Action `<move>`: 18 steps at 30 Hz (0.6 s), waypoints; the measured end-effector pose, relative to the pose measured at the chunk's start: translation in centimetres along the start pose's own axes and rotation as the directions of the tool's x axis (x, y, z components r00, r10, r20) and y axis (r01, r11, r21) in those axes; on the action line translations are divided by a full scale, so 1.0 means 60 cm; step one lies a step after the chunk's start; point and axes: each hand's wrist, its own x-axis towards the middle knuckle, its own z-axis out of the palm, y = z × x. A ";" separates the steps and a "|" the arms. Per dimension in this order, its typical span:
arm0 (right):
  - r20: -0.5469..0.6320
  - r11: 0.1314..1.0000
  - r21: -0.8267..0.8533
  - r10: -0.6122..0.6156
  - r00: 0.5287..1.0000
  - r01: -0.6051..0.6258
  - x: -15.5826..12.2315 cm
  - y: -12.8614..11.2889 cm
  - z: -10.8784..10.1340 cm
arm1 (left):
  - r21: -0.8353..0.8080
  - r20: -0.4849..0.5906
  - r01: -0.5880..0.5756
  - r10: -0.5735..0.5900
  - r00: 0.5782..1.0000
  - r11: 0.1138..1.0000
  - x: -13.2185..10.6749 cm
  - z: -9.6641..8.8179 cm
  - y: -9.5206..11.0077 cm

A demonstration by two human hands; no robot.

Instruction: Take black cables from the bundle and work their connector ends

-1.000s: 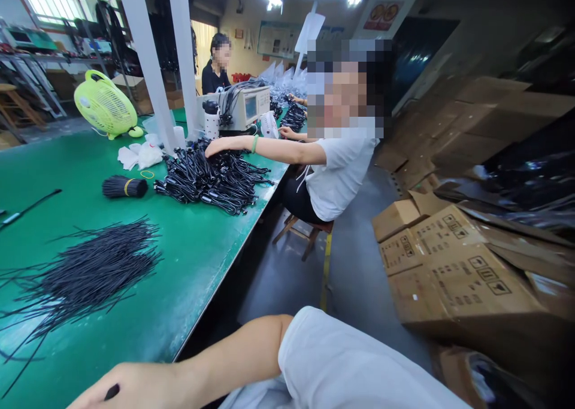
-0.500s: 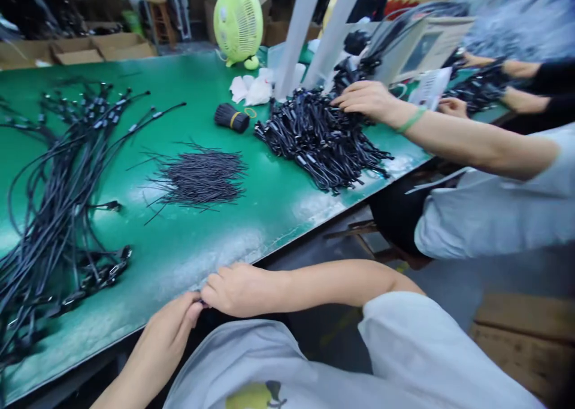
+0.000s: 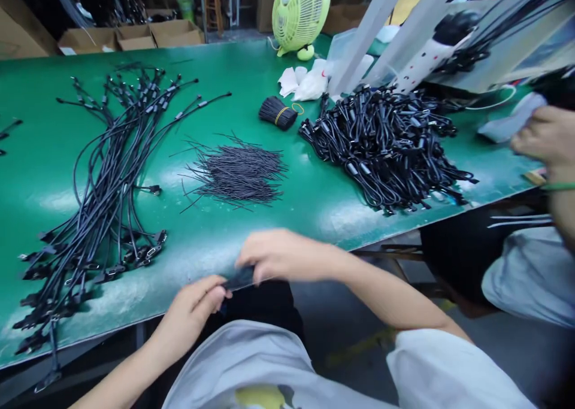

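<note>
My left hand [image 3: 197, 307] is closed at the table's front edge, its thumb and fingers pinching one end of a black cable [image 3: 238, 279]. The cable looks folded and is smeared by motion, so its connectors cannot be made out. My right hand [image 3: 276, 256] is curled over the cable's other side, a short way right of the left hand. Beyond my hands lies a loose heap of short black ties [image 3: 242, 172]. Long black cables [image 3: 108, 181] with plugs at both ends are spread on the left.
A large pile of bundled black cables [image 3: 381, 145] lies on the green table [image 3: 215, 235] to the right. Behind the ties are a banded bundle of ties [image 3: 277, 113], white crumpled pieces [image 3: 309, 84] and a green fan [image 3: 300, 14]. A co-worker's hand [image 3: 545, 136] is at far right.
My hands have moved apart, the right one rising off the left, and the dark cable now shows between them. The view has shifted left. The co-worker's hand has left the bundled pile.
</note>
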 end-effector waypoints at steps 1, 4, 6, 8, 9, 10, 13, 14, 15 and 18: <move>-0.156 0.992 -0.007 0.127 0.980 -0.130 0.003 0.041 -0.019 | -0.078 -0.059 0.012 -0.016 0.998 0.997 0.003 -0.001 -0.007; -0.534 0.809 -0.096 0.450 0.716 -0.580 0.010 0.164 -0.053 | -0.249 -0.197 -0.009 -0.041 0.979 0.968 0.008 -0.002 -0.026; -0.525 0.727 -0.166 0.507 0.683 -0.667 0.012 0.220 -0.054 | -0.314 -0.226 -0.033 -0.041 0.973 0.949 0.010 0.000 -0.031; -0.475 0.706 -0.240 0.513 0.715 -0.667 0.009 0.244 -0.047 | -0.382 -0.245 -0.050 -0.049 0.968 0.923 0.012 0.003 -0.027; -0.475 0.696 -0.267 0.507 0.719 -0.667 0.006 0.244 -0.045 | -0.424 -0.260 -0.055 -0.063 0.964 0.904 0.012 0.004 -0.024; -0.497 0.679 -0.286 0.498 0.711 -0.676 0.001 0.239 -0.044 | -0.471 -0.277 -0.064 -0.079 0.958 0.880 0.013 0.006 -0.019; -0.627 0.608 -0.260 0.485 0.610 -0.750 -0.012 0.197 -0.046 | -0.605 -0.317 -0.111 -0.111 0.942 0.788 0.016 0.010 -0.004; -0.666 0.610 -0.222 0.475 0.575 -0.761 -0.014 0.176 -0.043 | -0.638 -0.325 -0.130 -0.113 0.939 0.759 0.017 0.012 -0.001; -0.688 0.644 -0.169 0.465 0.557 -0.746 -0.014 0.152 -0.036 | -0.664 -0.327 -0.141 -0.115 0.938 0.734 0.018 0.014 0.002; -0.570 0.865 0.079 0.447 0.690 -0.495 0.000 0.056 0.012 | -0.728 -0.297 -0.143 -0.120 0.947 0.670 0.020 0.021 0.003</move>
